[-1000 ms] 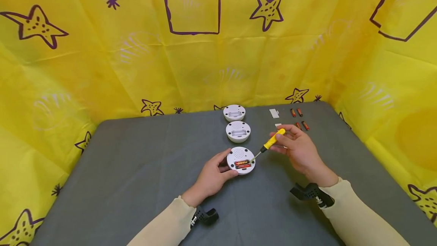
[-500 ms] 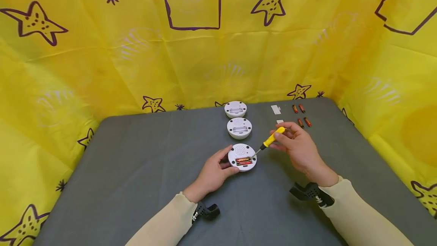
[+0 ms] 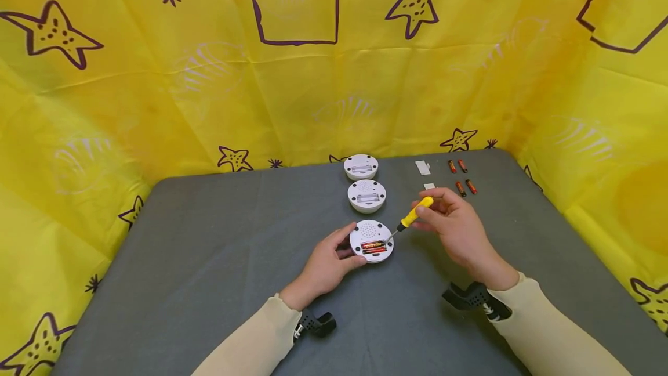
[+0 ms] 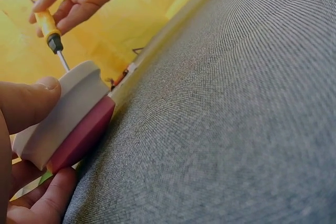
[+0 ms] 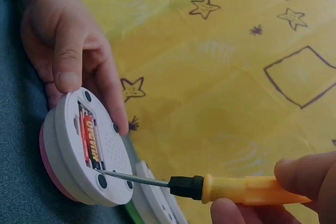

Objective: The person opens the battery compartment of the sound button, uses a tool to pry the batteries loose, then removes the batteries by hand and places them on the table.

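Observation:
My left hand (image 3: 325,267) grips the edge of a round white device (image 3: 367,231), thumb on its upper face and fingers beneath. Its battery compartment faces up and holds two red-and-black batteries (image 5: 90,135). A pink lower band (image 4: 86,129) shows under the white rim in the left wrist view. In my right hand (image 3: 459,231) a yellow-handled screwdriver (image 3: 417,212) is pinched between thumb and fingers. The metal shaft (image 5: 137,179) slants down, its tip touching the end of the compartment near the batteries.
Behind the held device stand two similar white devices, a nearer one (image 3: 367,196) and a farther one (image 3: 361,166), their battery slots bare. White covers (image 3: 423,167) and several loose batteries (image 3: 461,176) lie at the back right of the grey table (image 3: 235,248). Yellow patterned cloth (image 3: 292,91) surrounds it.
The head view has tilted slightly, shifting the scene a little. Both hands keep their hold, and the screwdriver tip stays at the battery compartment's end.

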A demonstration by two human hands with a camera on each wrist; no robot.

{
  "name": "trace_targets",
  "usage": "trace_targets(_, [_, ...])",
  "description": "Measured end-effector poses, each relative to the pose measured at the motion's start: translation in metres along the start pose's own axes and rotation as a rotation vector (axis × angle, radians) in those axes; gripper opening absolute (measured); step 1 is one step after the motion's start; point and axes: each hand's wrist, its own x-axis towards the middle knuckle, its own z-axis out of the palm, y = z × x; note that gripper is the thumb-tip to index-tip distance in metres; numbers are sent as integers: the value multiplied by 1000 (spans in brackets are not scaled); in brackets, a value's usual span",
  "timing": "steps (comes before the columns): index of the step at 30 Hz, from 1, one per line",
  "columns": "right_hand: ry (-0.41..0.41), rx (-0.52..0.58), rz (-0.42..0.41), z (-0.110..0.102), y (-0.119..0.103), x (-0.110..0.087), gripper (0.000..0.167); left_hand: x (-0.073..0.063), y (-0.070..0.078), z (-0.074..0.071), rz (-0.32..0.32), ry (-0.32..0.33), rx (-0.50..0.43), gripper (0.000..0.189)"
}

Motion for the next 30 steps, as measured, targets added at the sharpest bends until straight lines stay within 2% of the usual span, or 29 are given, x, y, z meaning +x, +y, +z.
trace_targets(6, [1, -189, -56, 5, -7, -4, 30, -6, 36, -3, -10, -8, 13, 71])
trace_targets(8, [-3, -232, -66, 6, -7, -4, 30, -8, 42, -4, -7, -6, 23, 70])
trace_targets(17, [-17, -280, -102, 8, -7, -5, 27, -7, 42, -5, 2, 1, 15, 69])
trace_targets(22, [-8, -404, -143, 10, -10, -10, 25, -10, 39, -2, 14, 5, 43, 70])
trace_targets(25, [5, -454, -151, 10, -10, -12, 25, -12, 39, 0, -9, 4, 60, 69])
trace_targets(27, [5, -450, -144, 9, -9, -13, 26, -12, 36, 1, -20, 2, 58, 70])
trace_targets(30, [-7, -382, -134, 7, -6, -12, 27, -9, 23, 2, -17, 1, 48, 71])
